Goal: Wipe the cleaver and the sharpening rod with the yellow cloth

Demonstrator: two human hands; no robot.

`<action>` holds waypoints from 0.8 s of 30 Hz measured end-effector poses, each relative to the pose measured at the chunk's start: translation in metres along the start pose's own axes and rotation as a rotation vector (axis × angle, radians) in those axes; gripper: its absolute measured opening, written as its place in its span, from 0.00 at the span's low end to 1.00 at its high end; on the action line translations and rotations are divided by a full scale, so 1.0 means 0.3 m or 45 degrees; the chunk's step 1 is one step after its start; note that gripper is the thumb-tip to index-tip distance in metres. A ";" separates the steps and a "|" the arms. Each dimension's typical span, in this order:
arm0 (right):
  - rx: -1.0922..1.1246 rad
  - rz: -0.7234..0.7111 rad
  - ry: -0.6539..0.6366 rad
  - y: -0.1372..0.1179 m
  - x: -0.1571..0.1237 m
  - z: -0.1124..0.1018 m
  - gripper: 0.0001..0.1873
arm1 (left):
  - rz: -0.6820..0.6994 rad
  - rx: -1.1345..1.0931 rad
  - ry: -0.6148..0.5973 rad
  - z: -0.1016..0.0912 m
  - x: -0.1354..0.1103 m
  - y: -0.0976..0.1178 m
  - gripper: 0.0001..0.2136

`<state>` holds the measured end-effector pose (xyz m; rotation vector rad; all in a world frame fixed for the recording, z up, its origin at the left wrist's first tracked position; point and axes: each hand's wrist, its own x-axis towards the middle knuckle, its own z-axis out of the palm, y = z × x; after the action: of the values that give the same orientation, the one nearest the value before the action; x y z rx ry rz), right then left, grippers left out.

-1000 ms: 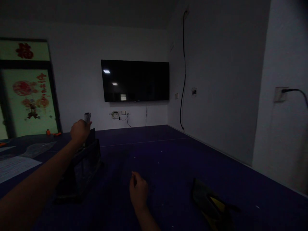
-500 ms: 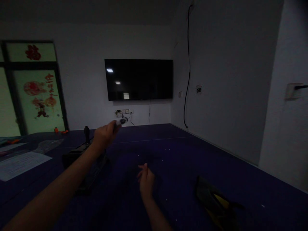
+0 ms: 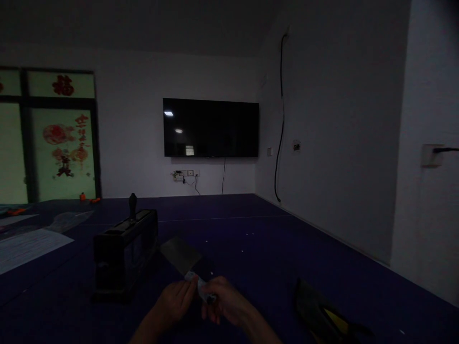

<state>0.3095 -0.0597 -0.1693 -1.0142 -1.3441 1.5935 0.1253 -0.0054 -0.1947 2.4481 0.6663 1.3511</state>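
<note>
A scraper-like tool [image 3: 181, 254] with a broad flat grey blade and a whitish handle slants over the table; the dim light hides its exact kind. My left hand [image 3: 175, 301] is closed, fingertips against the handle's left side near the blade. My right hand [image 3: 225, 298] pinches the handle's lower end between thumb and forefinger, its other fingers curled beneath. To the left of the blade stands a black box-shaped device [image 3: 125, 253] with a dark knobbed handle on top. A black and yellow object [image 3: 330, 317] lies right of my right hand.
Small white bits [image 3: 242, 251] are scattered on the dark blue tabletop [image 3: 251, 272]. Printed paper [image 3: 32, 248] and clear plastic film [image 3: 70, 220] lie at the left, with orange items [image 3: 82, 196] farther back. A television [image 3: 211, 128] hangs on the far wall.
My left hand has come down from its raised position with the tool, uncovering the black device. My right hand, empty before, has moved to the handle. The view has tilted slightly upward.
</note>
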 end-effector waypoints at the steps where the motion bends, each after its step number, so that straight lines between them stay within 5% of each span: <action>1: 0.006 -0.012 0.050 0.015 0.003 -0.001 0.19 | -0.008 0.007 -0.009 0.009 -0.005 -0.005 0.12; 4: 0.060 -0.068 0.125 0.042 0.012 0.003 0.17 | -0.184 -0.030 0.117 0.034 -0.007 0.002 0.11; 7: 0.132 -0.129 0.099 0.046 0.009 0.017 0.22 | -0.587 -0.242 0.521 0.055 -0.001 0.034 0.17; 9: 0.125 -0.146 0.026 0.045 0.000 0.030 0.25 | -0.849 -0.541 0.657 0.067 0.004 0.057 0.22; 13: -0.015 -0.156 -0.153 0.063 -0.012 0.064 0.27 | -1.142 -1.147 0.419 0.087 0.012 0.085 0.30; 17: -0.179 -0.178 -0.166 0.102 0.008 0.086 0.28 | -1.163 -1.170 0.429 0.088 0.007 0.086 0.24; 22: -0.659 -0.337 0.221 0.042 0.001 -0.004 0.20 | -1.120 -1.228 0.432 0.066 0.009 0.076 0.19; 24: -0.963 -0.387 0.754 -0.013 -0.041 -0.092 0.16 | -1.103 -1.307 0.426 0.062 0.011 0.080 0.19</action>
<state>0.3399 -0.0610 -0.1676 -1.4786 -1.5808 0.4627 0.1488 -0.0245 -0.1918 0.9604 0.7125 1.2351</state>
